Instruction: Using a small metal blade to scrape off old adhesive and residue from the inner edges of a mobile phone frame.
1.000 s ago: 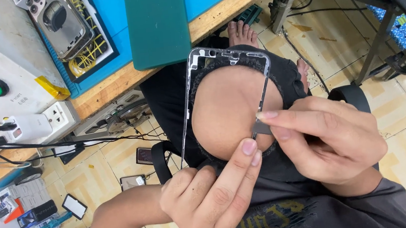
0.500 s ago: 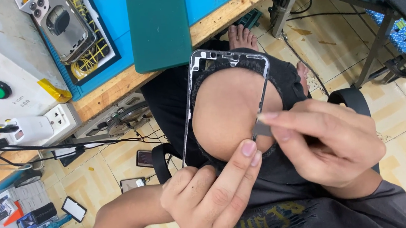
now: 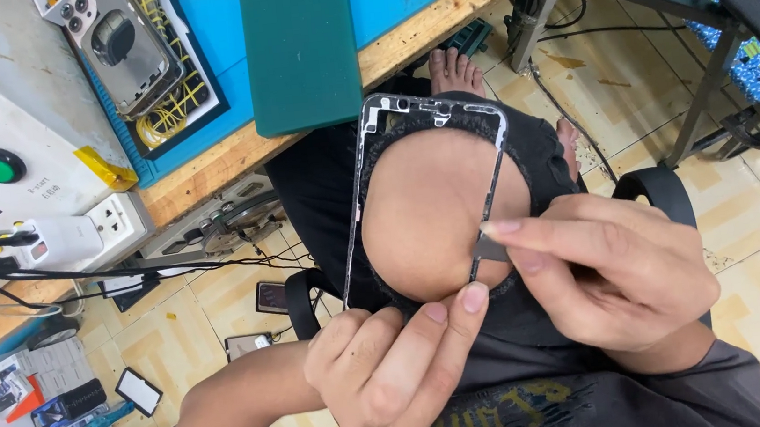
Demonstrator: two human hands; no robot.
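My left hand (image 3: 396, 367) grips the lower end of a thin metal phone frame (image 3: 363, 187), an empty rectangle held upright over my lap. Through the frame I see my bare knee. My right hand (image 3: 613, 278) pinches a small dark flat tool (image 3: 489, 250) against the frame's right edge, near its lower part. Thumb and forefinger press the tool tight.
A wooden workbench edge (image 3: 206, 171) carries a blue mat, a dark green pad (image 3: 301, 47), a phone back housing (image 3: 123, 47) and a grey machine with a green button (image 3: 0, 166). A white power strip (image 3: 109, 228) with black cables sits at left. A metal chair (image 3: 727, 26) stands at right; small boxes lie on the tiled floor.
The view has shifted slightly; both hands keep the same hold, and the tool stays at the frame's right edge.
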